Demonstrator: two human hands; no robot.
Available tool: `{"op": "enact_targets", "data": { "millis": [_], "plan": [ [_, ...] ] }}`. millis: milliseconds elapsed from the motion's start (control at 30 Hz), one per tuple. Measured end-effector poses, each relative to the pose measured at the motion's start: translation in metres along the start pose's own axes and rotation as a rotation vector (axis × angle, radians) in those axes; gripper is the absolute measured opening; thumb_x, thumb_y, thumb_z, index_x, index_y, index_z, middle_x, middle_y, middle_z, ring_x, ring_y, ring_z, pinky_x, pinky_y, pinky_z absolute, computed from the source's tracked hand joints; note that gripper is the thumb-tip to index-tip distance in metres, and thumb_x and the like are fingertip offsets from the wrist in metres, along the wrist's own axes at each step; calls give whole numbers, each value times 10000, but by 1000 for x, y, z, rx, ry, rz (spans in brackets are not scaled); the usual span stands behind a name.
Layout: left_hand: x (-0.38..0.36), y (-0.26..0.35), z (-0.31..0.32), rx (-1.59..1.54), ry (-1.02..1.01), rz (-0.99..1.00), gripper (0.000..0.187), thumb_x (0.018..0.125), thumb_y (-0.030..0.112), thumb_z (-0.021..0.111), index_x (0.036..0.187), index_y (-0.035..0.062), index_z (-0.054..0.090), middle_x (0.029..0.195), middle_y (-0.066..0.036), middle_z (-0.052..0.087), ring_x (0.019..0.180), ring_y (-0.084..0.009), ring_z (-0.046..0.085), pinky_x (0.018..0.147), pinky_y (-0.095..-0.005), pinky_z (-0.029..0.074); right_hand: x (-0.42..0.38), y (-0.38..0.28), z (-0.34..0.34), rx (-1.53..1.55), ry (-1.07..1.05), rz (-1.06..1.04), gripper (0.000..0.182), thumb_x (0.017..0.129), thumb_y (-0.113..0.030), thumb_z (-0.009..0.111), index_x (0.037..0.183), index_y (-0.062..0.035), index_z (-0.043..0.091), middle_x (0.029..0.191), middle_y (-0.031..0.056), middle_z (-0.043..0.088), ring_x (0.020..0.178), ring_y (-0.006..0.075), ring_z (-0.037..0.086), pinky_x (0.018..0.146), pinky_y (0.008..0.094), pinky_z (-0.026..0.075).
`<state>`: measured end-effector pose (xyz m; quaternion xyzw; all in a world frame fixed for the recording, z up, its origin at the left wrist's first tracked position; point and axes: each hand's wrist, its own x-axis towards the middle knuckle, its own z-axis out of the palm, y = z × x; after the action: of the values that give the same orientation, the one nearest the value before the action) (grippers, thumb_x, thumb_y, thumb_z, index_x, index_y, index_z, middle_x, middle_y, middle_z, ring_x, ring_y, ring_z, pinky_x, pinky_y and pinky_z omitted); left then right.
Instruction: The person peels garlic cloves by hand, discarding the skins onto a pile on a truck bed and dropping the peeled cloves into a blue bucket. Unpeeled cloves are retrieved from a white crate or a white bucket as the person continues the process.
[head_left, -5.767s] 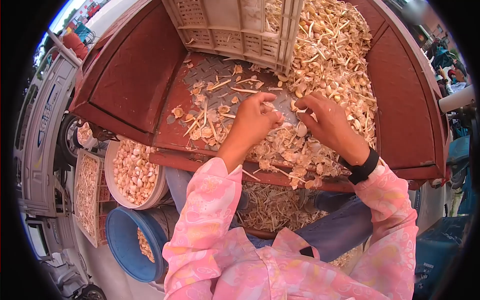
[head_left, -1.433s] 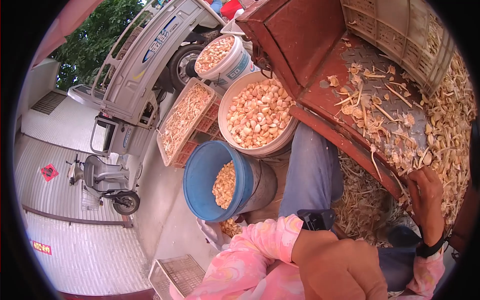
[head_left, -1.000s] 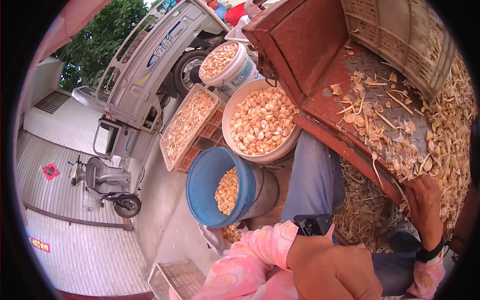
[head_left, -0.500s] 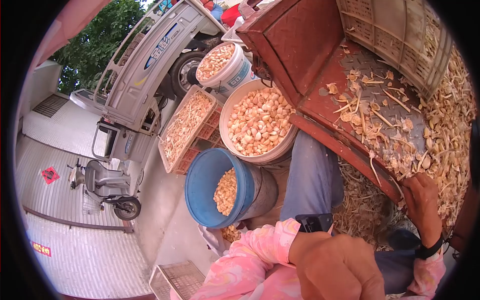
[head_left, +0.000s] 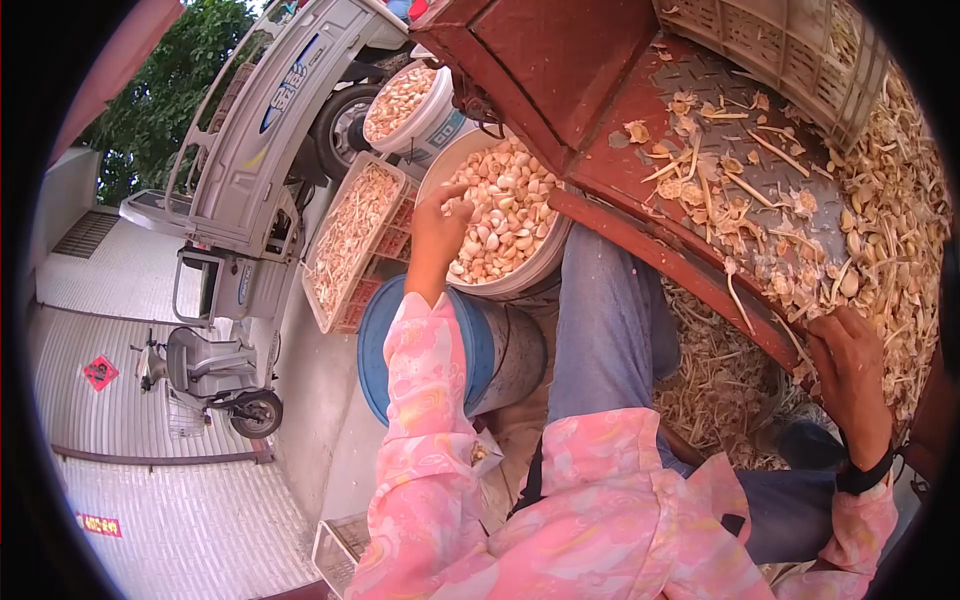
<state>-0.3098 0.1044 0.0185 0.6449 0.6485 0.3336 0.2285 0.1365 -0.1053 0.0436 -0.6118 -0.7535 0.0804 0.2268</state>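
Observation:
My left hand [head_left: 441,236] reaches over the rim of a white bucket [head_left: 432,180] filled with loose garlic cloves [head_left: 510,205]. Its finger and thumb are bent but apart, and I see nothing held between them. At the edge of a red metal tray [head_left: 640,235], my right hand [head_left: 850,370] rests with curled fingers beside the garlic heap [head_left: 890,250]. Its fingertips are hidden, so what they hold cannot be made out. Dry skins and stalks [head_left: 755,185] lie on the tray near it.
Below my left forearm stands a blue bucket [head_left: 377,350], partly covered by the sleeve. Beside it are a crate [head_left: 345,250] of garlic scraps and another bucket of cloves [head_left: 400,105]. A plastic crate [head_left: 770,60] leans on the tray. A truck [head_left: 245,150] and scooter [head_left: 205,370] stand beyond.
My left hand has moved from close in front of my body, where it was a fist, out to the white bucket of cloves. The right hand stays at the tray edge.

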Motion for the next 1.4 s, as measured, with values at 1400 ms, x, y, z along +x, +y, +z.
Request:
{"op": "enact_targets", "data": {
  "millis": [1400],
  "plan": [
    [-163, -55, -138, 265, 349, -209, 167, 816, 95, 601, 934, -16, 642, 789, -68, 655, 716, -126, 603, 671, -256, 471, -1, 4, 9, 13, -15, -31, 121, 762, 59, 565, 872, 9, 560, 839, 157, 542, 767, 333, 551, 649, 378, 428]
  ]
}}
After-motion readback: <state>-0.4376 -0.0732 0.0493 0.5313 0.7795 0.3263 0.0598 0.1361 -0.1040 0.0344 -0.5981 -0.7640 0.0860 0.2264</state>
